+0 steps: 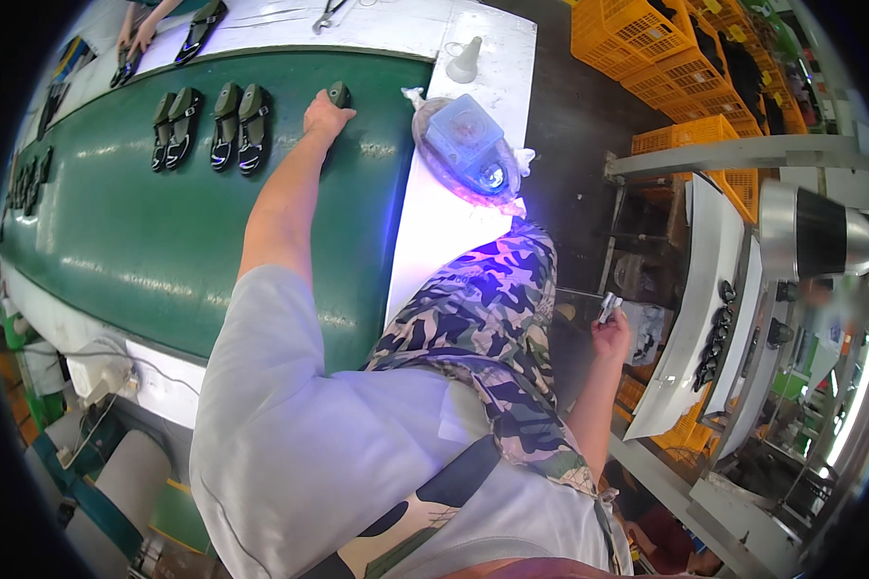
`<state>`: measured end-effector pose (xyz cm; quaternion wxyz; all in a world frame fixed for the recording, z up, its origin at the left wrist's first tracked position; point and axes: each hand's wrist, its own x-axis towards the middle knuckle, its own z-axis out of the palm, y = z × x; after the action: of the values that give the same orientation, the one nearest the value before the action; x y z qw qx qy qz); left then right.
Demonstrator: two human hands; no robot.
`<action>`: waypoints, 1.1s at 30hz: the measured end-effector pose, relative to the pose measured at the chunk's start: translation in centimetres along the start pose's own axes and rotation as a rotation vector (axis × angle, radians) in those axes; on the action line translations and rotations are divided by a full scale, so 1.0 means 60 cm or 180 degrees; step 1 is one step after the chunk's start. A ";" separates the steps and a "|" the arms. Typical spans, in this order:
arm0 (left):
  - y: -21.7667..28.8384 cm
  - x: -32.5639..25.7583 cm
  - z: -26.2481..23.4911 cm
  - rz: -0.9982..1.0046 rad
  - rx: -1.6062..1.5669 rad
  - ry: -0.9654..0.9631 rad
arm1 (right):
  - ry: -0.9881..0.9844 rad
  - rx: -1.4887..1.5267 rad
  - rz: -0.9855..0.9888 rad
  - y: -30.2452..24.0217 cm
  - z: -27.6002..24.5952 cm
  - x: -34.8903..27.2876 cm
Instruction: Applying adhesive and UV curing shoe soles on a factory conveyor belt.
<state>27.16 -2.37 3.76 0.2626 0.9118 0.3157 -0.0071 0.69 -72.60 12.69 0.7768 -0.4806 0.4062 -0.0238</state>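
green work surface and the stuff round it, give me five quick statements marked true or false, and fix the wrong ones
1. The left hand is at a dark shoe on the green work surface. True.
2. The right hand is empty. False: it holds a small shiny object.
3. Two pairs of dark shoes lie to the left of the left hand. True.
4. The white bottle is on the green work surface. False: it is on the white tabletop beside it.
5. Yellow crates show at the upper right of the picture. True.
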 end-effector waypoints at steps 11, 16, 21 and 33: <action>-0.095 -0.074 -0.060 0.2898 0.1266 -0.2152 | -0.0338 -0.0177 -0.0034 -0.008 0.110 0.033; -0.164 -0.160 -0.118 0.2741 0.0212 -0.1401 | -0.0509 -0.0360 -0.0070 -0.001 0.191 0.041; -0.125 -0.184 -0.082 0.0147 0.0900 -0.0858 | -0.0852 -0.0518 -0.0069 0.017 0.252 0.035; -0.129 -0.191 -0.057 -0.1303 -0.2277 -0.2698 | -0.0407 -0.0410 -0.0275 0.002 0.213 0.007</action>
<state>13.00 -2.15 5.09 0.6502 0.6048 0.3356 -0.3144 9.31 -63.40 14.99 0.7669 -0.5472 0.3353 -0.0004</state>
